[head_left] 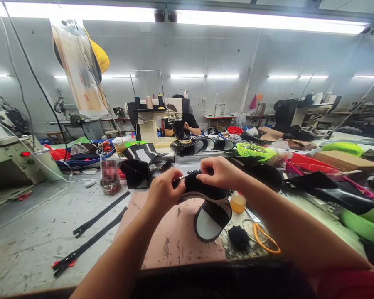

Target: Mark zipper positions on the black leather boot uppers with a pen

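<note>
A black boot upper (pixel 202 189) hangs over the pink board (pixel 165 238), its rounded end with a pale lining turned toward me. My left hand (pixel 165 187) pinches the upper's top edge between thumb and fingers. Farther right along that edge, my right hand (pixel 220 172) grips it with curled fingers. Just right of the upper stand a small bottle of amber liquid (pixel 237 202) and a black fuzzy clump (pixel 238 238). Scissors with orange handles (pixel 264 238) lie beneath my right forearm. Two black zippers (pixel 92 241) rest on the table, left of the board.
More black uppers (pixel 190 147) lie behind my hands, before a sewing machine (pixel 156 120) where another person (pixel 191 122) sits. A green mesh basket (pixel 256 153) and red tray (pixel 311 162) are at right. Left are a jar with blurred contents (pixel 110 176) and a white cable (pixel 46 166).
</note>
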Demonstrator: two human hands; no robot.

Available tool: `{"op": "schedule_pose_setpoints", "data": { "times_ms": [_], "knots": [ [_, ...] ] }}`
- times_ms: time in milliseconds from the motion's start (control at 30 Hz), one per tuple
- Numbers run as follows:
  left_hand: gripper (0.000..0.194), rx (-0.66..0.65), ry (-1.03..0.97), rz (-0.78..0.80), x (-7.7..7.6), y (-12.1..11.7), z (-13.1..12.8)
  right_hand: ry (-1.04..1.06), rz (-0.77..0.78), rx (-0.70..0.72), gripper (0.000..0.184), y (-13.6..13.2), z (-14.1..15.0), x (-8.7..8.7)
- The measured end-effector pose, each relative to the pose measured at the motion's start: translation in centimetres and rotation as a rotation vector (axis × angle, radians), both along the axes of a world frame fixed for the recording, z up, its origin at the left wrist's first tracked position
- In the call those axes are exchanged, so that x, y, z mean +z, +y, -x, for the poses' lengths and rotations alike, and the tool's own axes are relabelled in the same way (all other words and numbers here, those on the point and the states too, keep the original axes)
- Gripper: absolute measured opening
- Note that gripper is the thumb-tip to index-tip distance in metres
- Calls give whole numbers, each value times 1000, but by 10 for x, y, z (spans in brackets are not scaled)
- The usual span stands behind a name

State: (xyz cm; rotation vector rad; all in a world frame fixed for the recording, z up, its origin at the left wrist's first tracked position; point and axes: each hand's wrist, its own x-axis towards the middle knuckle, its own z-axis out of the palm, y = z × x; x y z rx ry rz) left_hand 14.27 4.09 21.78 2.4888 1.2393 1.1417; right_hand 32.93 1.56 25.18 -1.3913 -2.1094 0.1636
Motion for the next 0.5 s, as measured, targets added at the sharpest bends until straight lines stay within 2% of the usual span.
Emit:
{"op": "schedule_pose_setpoints", "data": {
  "times_ms": [167,267,433,500],
  "knots": [
    [9,36,-17,-23,-6,0,-4,-48,-167,-118,29,-4,6,-12],
    [8,45,-16,-105,-11,-4,-6,-85,-326,-179,31,-8,10,-22],
    [12,43,50,-506,-21,-19,-5,-188,-724,-185,32,-23,11,-39],
    [12,-22,70,-644,-27,-27,-2,-225,-867,-156,34,-32,11,-48]
  ]
}}
